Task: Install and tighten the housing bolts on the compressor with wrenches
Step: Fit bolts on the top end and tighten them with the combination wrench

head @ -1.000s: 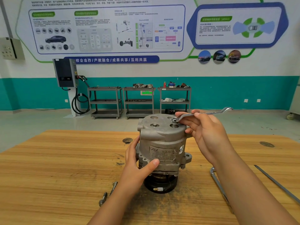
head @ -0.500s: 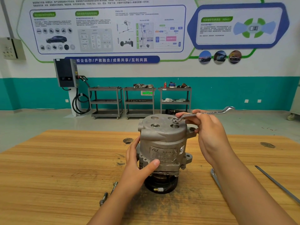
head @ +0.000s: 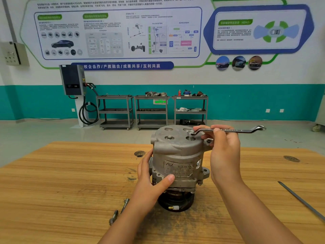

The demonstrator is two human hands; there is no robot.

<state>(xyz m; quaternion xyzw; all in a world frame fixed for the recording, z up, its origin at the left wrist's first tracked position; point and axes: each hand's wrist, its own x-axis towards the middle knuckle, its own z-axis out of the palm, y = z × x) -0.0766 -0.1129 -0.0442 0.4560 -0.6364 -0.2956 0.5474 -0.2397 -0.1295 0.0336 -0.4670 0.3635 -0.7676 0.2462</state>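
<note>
right hand — fingers closed on the wrench shank | ring end just left of the grip, seated on a bolt atop the compressor | wrench long axis level, free end pointing right | bolt axis upright | left hand clasps the housing lower down — right hand does the turning

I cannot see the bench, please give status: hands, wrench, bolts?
Left hand steadies compressor. Right hand holds wrench, ring end on top bolt. Two loose bolts on table; nothing blocking.
</note>
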